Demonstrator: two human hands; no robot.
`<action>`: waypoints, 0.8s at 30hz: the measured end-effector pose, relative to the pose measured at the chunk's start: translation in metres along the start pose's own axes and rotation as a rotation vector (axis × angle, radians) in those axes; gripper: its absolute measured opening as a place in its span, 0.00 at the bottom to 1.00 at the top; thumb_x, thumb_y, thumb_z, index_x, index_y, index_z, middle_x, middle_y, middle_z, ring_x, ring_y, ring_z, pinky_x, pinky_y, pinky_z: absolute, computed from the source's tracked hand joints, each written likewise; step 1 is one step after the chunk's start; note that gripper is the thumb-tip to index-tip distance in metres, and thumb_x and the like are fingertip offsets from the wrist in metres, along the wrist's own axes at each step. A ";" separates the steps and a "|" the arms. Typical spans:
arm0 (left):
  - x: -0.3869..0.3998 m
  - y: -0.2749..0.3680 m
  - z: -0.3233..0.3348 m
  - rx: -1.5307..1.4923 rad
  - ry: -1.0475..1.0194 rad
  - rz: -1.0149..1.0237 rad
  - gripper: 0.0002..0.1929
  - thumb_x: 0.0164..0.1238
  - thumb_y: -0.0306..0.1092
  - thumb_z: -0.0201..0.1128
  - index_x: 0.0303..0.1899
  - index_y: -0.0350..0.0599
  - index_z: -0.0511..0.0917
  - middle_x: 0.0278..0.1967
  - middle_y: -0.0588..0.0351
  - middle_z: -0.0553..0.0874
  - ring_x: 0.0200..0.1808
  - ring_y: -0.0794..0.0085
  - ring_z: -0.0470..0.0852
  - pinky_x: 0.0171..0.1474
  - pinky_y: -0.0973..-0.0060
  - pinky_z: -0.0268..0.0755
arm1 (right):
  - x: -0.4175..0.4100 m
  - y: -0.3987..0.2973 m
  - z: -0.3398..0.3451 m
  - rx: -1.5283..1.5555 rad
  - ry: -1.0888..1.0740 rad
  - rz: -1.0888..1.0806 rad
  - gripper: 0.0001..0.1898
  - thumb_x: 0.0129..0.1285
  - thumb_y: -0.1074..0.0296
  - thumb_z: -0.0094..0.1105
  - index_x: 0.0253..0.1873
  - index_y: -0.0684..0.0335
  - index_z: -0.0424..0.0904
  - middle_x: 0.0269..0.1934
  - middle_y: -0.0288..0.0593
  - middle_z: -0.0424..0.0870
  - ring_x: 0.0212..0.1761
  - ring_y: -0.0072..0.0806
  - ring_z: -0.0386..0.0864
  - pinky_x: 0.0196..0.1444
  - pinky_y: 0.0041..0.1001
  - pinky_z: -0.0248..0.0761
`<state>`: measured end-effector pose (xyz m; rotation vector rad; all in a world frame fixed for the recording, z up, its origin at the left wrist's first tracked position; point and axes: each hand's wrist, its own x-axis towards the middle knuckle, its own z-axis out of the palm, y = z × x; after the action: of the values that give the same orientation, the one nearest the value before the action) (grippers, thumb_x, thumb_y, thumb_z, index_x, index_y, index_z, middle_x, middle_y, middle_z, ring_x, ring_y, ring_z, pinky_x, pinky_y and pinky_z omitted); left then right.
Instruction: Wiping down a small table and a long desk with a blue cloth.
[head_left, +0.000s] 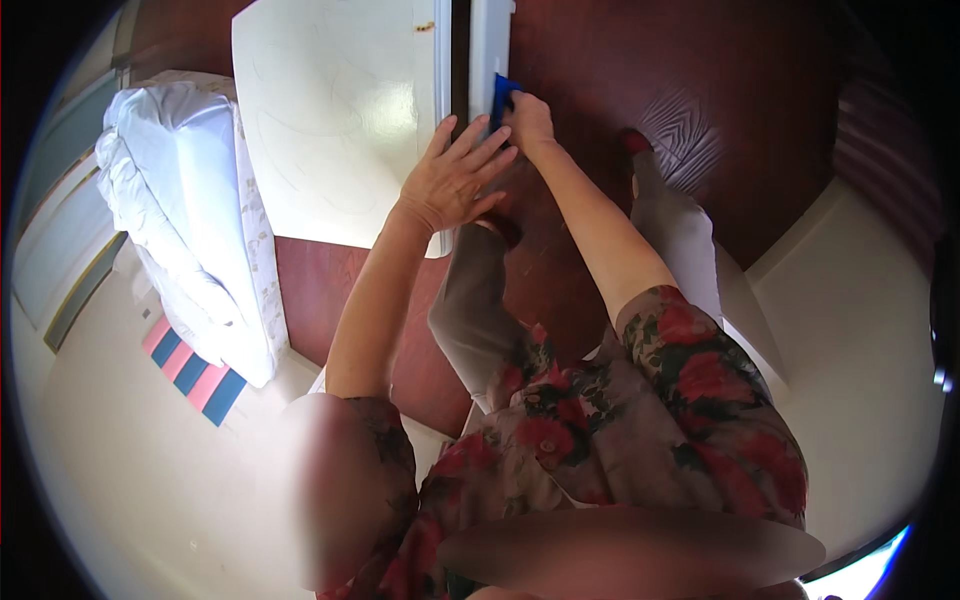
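A white door (337, 120) with a smooth, glossy face stands ahead of me, beside a dark gap and a white edge strip or frame (489, 45). My right hand (530, 120) grips a blue cloth (506, 94) against the side of that strip. Spread fingers mark my left hand (457, 176), which is at the door's edge and reaches across the gap towards the cloth; it holds nothing. Whether its fingertips press on the strip I cannot tell.
Dark red wood flooring (585, 45) lies around my feet. On the left is a bed (187, 202) with rumpled white bedding, near a pink and blue striped panel (195, 371). A pale wall (847, 315) rises at the right, by a dark striped surface (885, 157).
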<state>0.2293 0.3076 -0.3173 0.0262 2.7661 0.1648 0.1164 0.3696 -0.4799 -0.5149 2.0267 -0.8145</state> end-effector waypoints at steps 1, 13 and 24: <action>0.002 0.001 -0.003 0.014 -0.031 -0.011 0.28 0.63 0.56 0.64 0.64 0.59 0.77 0.70 0.64 0.71 0.76 0.63 0.58 0.76 0.50 0.46 | 0.005 0.000 0.011 0.001 0.014 -0.093 0.09 0.59 0.68 0.61 0.42 0.64 0.82 0.39 0.61 0.84 0.47 0.58 0.82 0.51 0.47 0.75; -0.008 -0.002 0.005 -0.076 0.039 -0.043 0.21 0.60 0.54 0.66 0.46 0.48 0.85 0.51 0.59 0.85 0.61 0.67 0.78 0.75 0.56 0.52 | 0.045 0.048 0.048 0.148 0.273 0.133 0.12 0.60 0.65 0.59 0.43 0.67 0.82 0.39 0.64 0.85 0.46 0.59 0.83 0.51 0.46 0.76; -0.007 -0.003 0.004 -0.135 0.119 -0.015 0.16 0.62 0.49 0.66 0.42 0.48 0.84 0.51 0.59 0.84 0.59 0.67 0.79 0.72 0.59 0.59 | 0.132 0.004 0.058 0.307 0.259 -0.180 0.26 0.67 0.62 0.56 0.68 0.62 0.70 0.55 0.61 0.79 0.59 0.54 0.75 0.62 0.44 0.66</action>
<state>0.2376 0.3044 -0.3190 -0.0403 2.8663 0.3591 0.0939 0.2701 -0.5824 -0.4369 2.0531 -1.3357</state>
